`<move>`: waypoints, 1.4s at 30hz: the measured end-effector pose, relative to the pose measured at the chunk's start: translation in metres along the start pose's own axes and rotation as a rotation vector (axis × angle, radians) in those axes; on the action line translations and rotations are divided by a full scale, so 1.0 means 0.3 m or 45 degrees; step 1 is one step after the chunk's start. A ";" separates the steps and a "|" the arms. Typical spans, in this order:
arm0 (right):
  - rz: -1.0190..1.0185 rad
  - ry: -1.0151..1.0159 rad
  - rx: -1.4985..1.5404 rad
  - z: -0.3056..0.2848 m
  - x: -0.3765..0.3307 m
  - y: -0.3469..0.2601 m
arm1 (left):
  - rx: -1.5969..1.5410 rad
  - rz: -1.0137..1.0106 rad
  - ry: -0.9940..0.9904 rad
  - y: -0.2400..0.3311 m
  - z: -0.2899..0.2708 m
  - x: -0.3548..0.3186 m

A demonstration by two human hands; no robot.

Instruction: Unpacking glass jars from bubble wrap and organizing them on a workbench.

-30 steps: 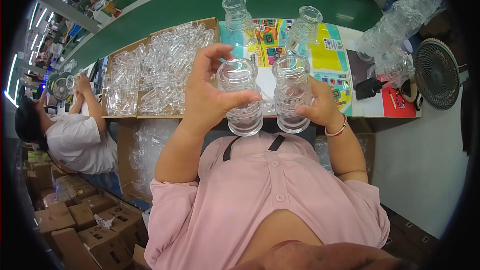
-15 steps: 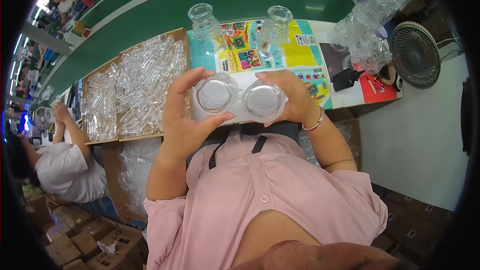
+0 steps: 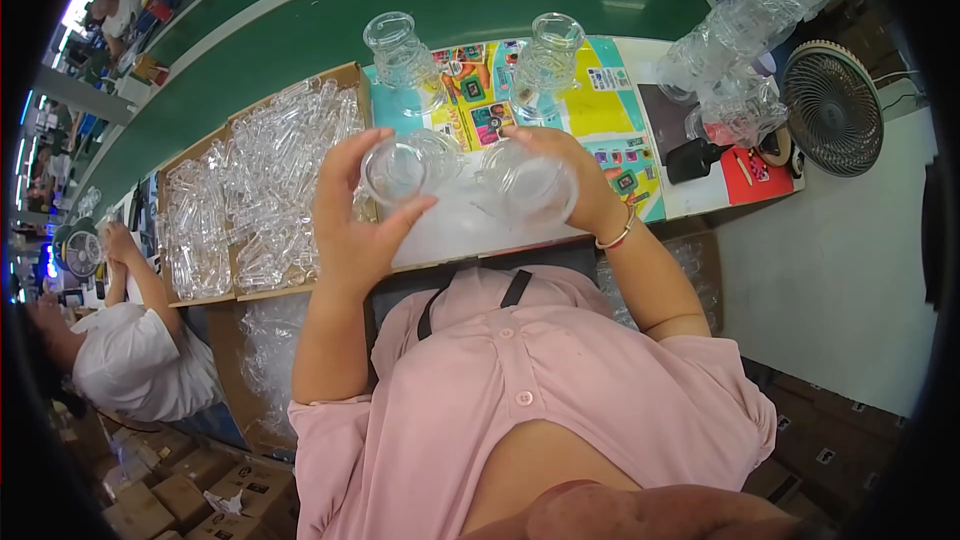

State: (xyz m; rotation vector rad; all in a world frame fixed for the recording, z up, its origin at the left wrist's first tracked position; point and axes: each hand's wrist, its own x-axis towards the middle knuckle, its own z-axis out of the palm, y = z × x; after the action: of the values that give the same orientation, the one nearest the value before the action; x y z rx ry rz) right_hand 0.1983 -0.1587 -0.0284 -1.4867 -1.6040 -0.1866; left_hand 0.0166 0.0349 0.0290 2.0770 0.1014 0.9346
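A: Hands first — anything held?

B: Left hand [image 3: 365, 215] curled about a clear round glass jar [image 3: 400, 168], thumb across the near side, fingers up behind. Right hand [image 3: 570, 180] closed round a second clear glass jar [image 3: 530, 185], wrist ringed by a thin bangle [image 3: 617, 237].

A: Position of the two jars?

B: Raised side by side above the near edge of the desk [image 3: 690, 202], close together, tipped with the round ends facing the camera. Touching or just apart: cannot tell.

A: Behind them?

B: Two upright clear glass jars with narrow necks, one at the left [image 3: 398, 52], one at the right [image 3: 545, 60], standing on a bright printed sheet of yellow and turquoise [image 3: 600, 115].

A: Off to the sides?

B: Shallow cardboard tray [image 3: 345, 75] packed with clear glass pieces at the left. Heap of clear glassware [image 3: 760, 20] at the far right, small round black desk fan [image 3: 833, 110] beside it. Another person in a white shirt [image 3: 125, 365] seated lower left.
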 end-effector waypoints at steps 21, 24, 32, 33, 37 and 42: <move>0.227 0.979 -0.602 -0.136 -0.279 0.002 | 0.384 -0.041 -0.136 -0.129 -0.022 0.053; 0.406 1.146 -1.015 -0.310 -0.499 0.103 | 0.343 0.061 -0.155 -0.116 -0.055 -0.053; 1.353 0.974 -0.502 -0.340 -0.538 0.262 | 0.691 -0.243 0.218 -0.211 -0.377 -0.270; 1.404 0.944 -0.491 -0.349 -0.563 0.294 | 0.738 -0.332 0.342 -0.254 -0.434 -0.290; 1.323 0.919 -0.569 -0.293 -0.537 0.295 | 1.255 -0.529 0.632 -0.451 -0.737 -0.373; 1.212 0.890 -0.521 -0.299 -0.622 0.341 | 1.445 -0.753 0.422 -0.612 -0.940 -0.413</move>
State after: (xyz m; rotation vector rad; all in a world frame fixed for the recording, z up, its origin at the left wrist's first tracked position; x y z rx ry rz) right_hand 0.3041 -0.3235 -0.1508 -2.0344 -0.2305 -0.4355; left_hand -0.2109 0.2935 -0.0702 2.5462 1.6442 0.9033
